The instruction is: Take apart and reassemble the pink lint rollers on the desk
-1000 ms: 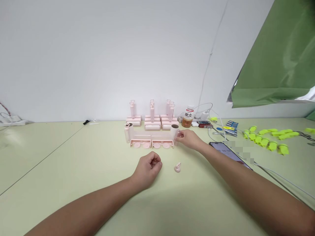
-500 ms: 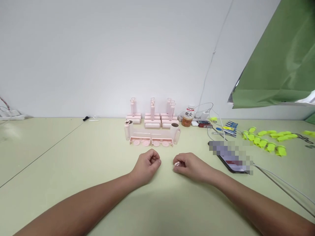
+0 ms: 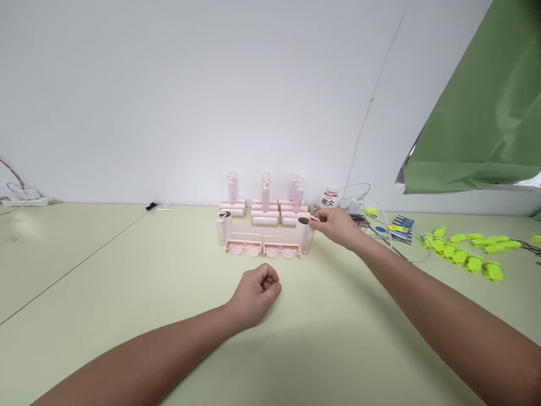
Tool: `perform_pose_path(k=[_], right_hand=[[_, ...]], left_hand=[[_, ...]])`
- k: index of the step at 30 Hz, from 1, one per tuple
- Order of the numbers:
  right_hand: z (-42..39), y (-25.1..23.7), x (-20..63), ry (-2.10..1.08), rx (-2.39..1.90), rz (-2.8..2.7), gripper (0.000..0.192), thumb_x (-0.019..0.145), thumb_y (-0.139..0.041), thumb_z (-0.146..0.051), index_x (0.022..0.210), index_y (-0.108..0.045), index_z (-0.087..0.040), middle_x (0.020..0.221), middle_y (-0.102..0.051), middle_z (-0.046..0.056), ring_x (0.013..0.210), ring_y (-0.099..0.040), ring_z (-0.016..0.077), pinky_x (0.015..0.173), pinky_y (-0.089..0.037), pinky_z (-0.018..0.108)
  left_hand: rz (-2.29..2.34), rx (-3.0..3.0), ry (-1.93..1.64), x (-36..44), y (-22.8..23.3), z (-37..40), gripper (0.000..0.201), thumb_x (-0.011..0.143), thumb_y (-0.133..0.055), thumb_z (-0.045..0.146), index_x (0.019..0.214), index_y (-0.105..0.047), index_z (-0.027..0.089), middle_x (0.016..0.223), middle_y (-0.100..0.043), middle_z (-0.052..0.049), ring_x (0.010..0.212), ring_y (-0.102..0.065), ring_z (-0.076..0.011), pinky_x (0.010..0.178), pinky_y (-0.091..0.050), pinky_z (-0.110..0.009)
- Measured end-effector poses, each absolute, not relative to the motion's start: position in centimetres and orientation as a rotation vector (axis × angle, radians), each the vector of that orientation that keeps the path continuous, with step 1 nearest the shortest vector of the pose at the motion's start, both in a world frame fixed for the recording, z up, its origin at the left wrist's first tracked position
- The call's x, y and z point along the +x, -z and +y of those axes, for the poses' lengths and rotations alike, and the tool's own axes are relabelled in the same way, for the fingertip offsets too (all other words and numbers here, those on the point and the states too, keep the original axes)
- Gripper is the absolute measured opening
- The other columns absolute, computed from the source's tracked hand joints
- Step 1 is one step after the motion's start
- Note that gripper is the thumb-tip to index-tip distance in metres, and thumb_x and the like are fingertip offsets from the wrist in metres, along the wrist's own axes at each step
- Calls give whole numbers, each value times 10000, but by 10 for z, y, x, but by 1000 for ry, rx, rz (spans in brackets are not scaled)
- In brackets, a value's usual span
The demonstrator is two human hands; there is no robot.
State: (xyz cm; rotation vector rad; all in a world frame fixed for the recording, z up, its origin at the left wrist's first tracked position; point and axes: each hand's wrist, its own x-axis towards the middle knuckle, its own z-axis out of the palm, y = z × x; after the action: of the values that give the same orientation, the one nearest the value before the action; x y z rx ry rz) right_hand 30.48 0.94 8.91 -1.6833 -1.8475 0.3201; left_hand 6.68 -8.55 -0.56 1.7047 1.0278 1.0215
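Note:
My left hand [image 3: 256,292] rests on the pale green table [image 3: 127,293] as a loose fist, holding nothing I can see. My right hand [image 3: 336,225] reaches forward to the right end of a long pink toy train [image 3: 264,239], with its fingers pinched on a small pink piece at the top of the right-hand upright tube [image 3: 303,233]. The piece is mostly hidden by my fingers. Another upright tube [image 3: 223,227] stands at the train's left end.
Stacks of pink parts with upright handles [image 3: 264,204] line the wall behind the train. A drink bottle [image 3: 328,199], cables, a charger and small boxes lie at back right. Several yellow-green clips [image 3: 469,251] lie far right. A green sheet [image 3: 482,118] hangs top right.
My right hand picked the small pink piece off the table in front of me and carried it forward to the train's right tube. My left fist stayed put.

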Motion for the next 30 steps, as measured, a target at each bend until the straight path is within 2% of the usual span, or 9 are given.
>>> perform_pose_path(k=[5,9,11,16,20,24,27,30], right_hand=[[9,-75,308,-289,-1686,-1876,174,730,-615,-351,726,-640,-179,609,-552,-7,541,-467,129,491,-281,251],[-4,-79,315,-209,-1660,-1849,381,749,-612,-432,1043,-635,-192,790,-638,22,672,-560,172,558,-355,256],[-17,-80,315,-140,-1628,-1808,414,763,-596,-453,1094,-603,-205,803,-643,19,657,-564,173,564,-370,263],[-61,-63,301,-165,-1586,-1779,156,821,-538,-377,857,-551,-226,610,-567,-34,550,-510,146,535,-350,250],[-81,-29,283,-463,-1548,-2189,211,860,-493,-346,695,-520,-216,603,-584,-14,569,-519,151,532,-331,249],[-80,-6,274,-427,-1583,-2355,166,851,-501,-301,712,-529,-213,663,-621,3,606,-525,157,535,-294,252],[-76,-4,277,-437,-1584,-2350,162,858,-500,-312,735,-534,-212,674,-625,4,617,-530,157,545,-302,252],[-73,-7,282,-465,-1615,-2316,180,865,-495,-333,742,-541,-211,671,-624,6,616,-535,160,545,-310,255]], left_hand=[[1033,1712,-1017,66,8,-85,60,762,-562,212,754,-508,186,609,-438,57,573,-386,-96,533,-323,-219],[1046,1720,-1001,66,8,-84,58,773,-550,215,761,-504,184,622,-450,53,587,-394,-97,545,-330,-220],[1050,1725,-998,66,8,-84,60,777,-547,218,761,-502,183,627,-451,52,592,-394,-97,550,-331,-220],[1072,1763,-910,67,4,-86,62,782,-538,228,755,-503,184,633,-459,48,589,-411,-97,546,-342,-218],[1091,2067,-659,67,1,-90,53,797,-510,231,791,-549,196,664,-560,31,584,-480,-110,539,-353,-226],[977,2513,-512,66,1,-92,106,784,-526,221,859,-599,209,830,-645,1,697,-548,-143,623,-404,-253],[980,2688,-487,65,1,-92,125,820,-499,223,878,-607,198,846,-637,-21,747,-550,-164,678,-423,-283],[1151,2795,-554,64,-2,-90,126,846,-498,248,857,-605,182,937,-627,-55,880,-543,-211,792,-422,-356]])
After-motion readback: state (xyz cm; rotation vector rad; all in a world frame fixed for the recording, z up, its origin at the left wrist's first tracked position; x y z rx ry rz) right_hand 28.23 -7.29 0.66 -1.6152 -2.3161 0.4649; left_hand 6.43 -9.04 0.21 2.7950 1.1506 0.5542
